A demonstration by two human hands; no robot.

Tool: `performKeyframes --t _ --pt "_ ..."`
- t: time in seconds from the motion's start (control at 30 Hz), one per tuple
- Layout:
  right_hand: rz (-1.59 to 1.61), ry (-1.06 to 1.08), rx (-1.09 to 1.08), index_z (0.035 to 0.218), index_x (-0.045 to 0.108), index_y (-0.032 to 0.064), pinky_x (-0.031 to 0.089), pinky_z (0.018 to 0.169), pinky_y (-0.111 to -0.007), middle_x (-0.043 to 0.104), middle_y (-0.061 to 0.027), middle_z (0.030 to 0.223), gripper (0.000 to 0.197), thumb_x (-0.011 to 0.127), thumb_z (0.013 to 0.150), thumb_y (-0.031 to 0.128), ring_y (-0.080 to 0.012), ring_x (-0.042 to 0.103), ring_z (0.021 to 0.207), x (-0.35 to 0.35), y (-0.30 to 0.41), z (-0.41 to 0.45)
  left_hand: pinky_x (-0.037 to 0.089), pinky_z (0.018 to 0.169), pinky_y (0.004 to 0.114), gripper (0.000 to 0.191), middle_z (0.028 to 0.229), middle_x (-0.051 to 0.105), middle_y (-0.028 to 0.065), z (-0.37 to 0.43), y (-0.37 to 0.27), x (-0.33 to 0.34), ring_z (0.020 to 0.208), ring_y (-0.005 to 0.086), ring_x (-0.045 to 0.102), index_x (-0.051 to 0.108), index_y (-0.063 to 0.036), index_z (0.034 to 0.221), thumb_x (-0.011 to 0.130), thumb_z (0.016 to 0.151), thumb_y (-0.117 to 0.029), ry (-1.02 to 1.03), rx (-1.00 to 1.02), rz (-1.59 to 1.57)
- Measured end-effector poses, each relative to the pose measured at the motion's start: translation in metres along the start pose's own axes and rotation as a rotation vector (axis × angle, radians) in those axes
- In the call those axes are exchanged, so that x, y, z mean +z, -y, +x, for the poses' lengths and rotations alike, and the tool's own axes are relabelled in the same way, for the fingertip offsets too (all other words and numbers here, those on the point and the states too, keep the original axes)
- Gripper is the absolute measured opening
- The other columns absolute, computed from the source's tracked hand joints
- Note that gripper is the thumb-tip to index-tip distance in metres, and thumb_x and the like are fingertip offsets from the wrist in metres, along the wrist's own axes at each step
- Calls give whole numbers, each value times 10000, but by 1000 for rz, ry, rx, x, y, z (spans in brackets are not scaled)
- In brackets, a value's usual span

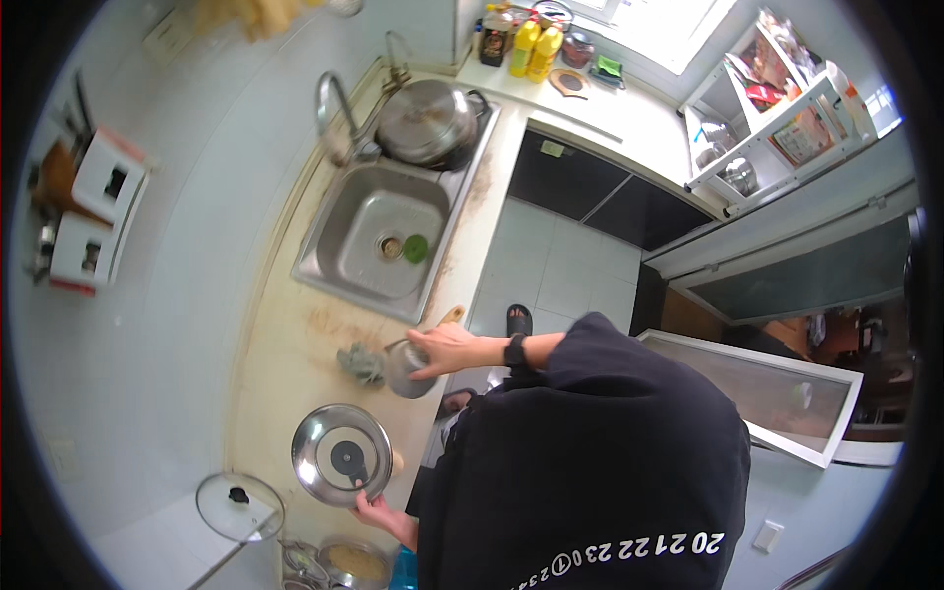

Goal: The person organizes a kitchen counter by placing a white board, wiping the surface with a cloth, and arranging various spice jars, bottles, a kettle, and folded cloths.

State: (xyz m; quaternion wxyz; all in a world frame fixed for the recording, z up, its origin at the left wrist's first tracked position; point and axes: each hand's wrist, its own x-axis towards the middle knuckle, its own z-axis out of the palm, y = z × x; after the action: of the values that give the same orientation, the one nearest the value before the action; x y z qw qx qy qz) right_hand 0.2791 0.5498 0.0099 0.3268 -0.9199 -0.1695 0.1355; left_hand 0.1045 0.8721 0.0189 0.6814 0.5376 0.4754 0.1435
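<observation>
My right hand (446,350), with a dark band at its wrist, spreads over a round grey metal vessel (405,372) at the counter's front edge and grips it. Blur hides its exact kind. A wooden handle (453,315) sticks out beyond my fingers; whether it belongs to the vessel I cannot tell. Lower down, my left hand (376,511) pinches the rim of a stainless-steel lid (306,450) with a clear centre and a black knob. A crumpled grey-green cloth (361,364) lies beside the vessel.
A steel sink (354,236) holds a green round piece (416,249). Beyond it stands a large lidded pot (428,122) by the faucet (332,103). A glass lid (240,512) and a pot of yellowish food (355,564) are at lower left.
</observation>
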Motion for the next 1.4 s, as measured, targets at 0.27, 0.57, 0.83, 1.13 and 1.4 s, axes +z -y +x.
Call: performKeyframes --t 0.27,0.57,0.83,1.13,1.4 --pt "-179 -128 389 1032 491 35 507 597 -442 636 -195 773 640 670 695 549 -379 634 698 -186 -184 -174 481 741 283 350 1039 619 69 -74 59 178 903 161 589 564 -58 1076 569 735 -140 182 -162 34" --pt "-308 -514 780 1015 505 57 527 655 -426 650 -189 836 645 661 688 591 -344 657 754 -317 -338 -284 511 709 260 217 1042 661 73 -163 98 425 759 141 609 591 -56 922 601 733 -162 655 -354 126" --pt "-242 -482 1046 1046 558 79 532 699 -399 663 -157 884 664 670 672 617 -300 663 823 -411 -440 -256 491 625 229 329 897 636 4 -229 121 643 703 97 593 554 -90 1066 563 738 -98 799 -153 294" --pt "434 -728 629 1310 370 -110 358 1026 -400 485 -274 1273 940 815 647 385 -334 458 1222 -440 -666 -180 474 651 232 569 1076 577 46 -282 139 811 834 123 575 471 -62 1277 569 718 -14 915 -101 509" --pt "267 -668 570 1275 395 -99 407 957 -403 555 -266 1142 911 802 613 376 -378 493 1151 -493 -798 -128 482 682 264 543 1017 577 39 -330 138 856 841 142 586 471 -67 1246 591 717 -71 944 -330 577"
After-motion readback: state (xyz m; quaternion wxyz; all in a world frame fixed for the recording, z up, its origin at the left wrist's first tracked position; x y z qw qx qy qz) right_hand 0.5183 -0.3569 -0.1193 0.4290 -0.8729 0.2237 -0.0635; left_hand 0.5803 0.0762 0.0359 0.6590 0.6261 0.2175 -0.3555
